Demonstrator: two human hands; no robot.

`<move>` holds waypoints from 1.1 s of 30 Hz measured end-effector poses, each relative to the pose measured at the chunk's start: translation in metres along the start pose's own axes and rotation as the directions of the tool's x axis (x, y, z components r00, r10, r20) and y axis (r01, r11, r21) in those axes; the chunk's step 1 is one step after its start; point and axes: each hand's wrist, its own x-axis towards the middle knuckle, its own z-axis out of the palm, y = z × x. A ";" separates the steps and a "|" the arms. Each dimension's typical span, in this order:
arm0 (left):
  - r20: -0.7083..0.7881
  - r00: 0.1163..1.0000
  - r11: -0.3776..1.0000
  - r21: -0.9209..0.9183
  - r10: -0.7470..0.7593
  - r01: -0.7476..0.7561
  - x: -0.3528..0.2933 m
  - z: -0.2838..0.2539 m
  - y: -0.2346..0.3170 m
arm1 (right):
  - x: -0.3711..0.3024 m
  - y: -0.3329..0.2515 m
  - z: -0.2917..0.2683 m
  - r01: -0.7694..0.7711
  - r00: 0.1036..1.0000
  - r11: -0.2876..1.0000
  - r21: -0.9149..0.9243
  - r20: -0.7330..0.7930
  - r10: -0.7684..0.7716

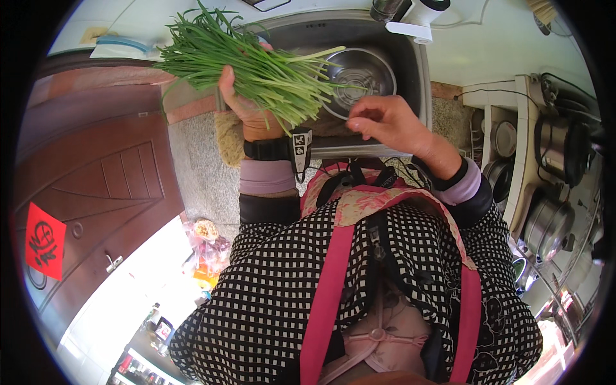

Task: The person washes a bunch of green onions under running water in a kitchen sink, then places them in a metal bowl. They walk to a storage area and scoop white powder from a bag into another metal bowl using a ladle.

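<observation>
My left hand [245,106] is wrapped round a large bunch of garlic chives [256,70], raised over the left side of the sink. Their green leaves fan out to the upper left, and the pale stalk ends point right. Beside those ends is my right hand [394,127], its fingers curled in with thumb and forefinger close together. Whatever may be between those fingertips is too small to make out. Below the stalks and the right hand, a round metal bowl [385,67] sits in the sink, partly covered by the stalk ends.
The metal sink [420,83] lies in front of me, with a white faucet [417,25] at its far edge. A brown cloth [229,138] hangs at its left front corner. To the right, shelves hold metal pots [548,228]. A brown door [109,179] stands at the left.
</observation>
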 end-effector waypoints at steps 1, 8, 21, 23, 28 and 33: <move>-0.016 1.000 1.000 0.024 -0.012 0.012 -0.001 0.003 -0.002 | 0.004 -0.011 0.004 0.054 0.998 0.999 -0.008 0.026 -0.054; -0.044 0.999 0.994 0.109 -0.025 0.029 0.000 0.015 0.001 | 0.016 -0.048 0.026 0.090 0.994 0.996 -0.012 -0.064 -0.090; -0.009 0.995 0.984 0.148 -0.101 0.101 -0.005 0.013 0.063 | 0.015 -0.028 0.019 0.071 0.939 0.901 -0.428 -0.276 -0.205; 0.012 0.987 0.978 0.140 -0.158 0.155 -0.009 0.016 0.072 | 0.019 -0.039 0.019 -0.001 0.933 0.946 -0.323 -0.341 -0.116; 0.047 0.963 0.960 0.102 -0.266 0.260 -0.020 0.027 0.075 | 0.040 -0.086 0.018 0.023 0.936 0.955 -0.296 -0.330 -0.124; 0.112 0.923 0.926 0.132 -0.367 0.352 -0.021 0.038 0.057 | 0.065 -0.112 0.031 0.256 0.940 0.898 -0.358 -0.124 -0.318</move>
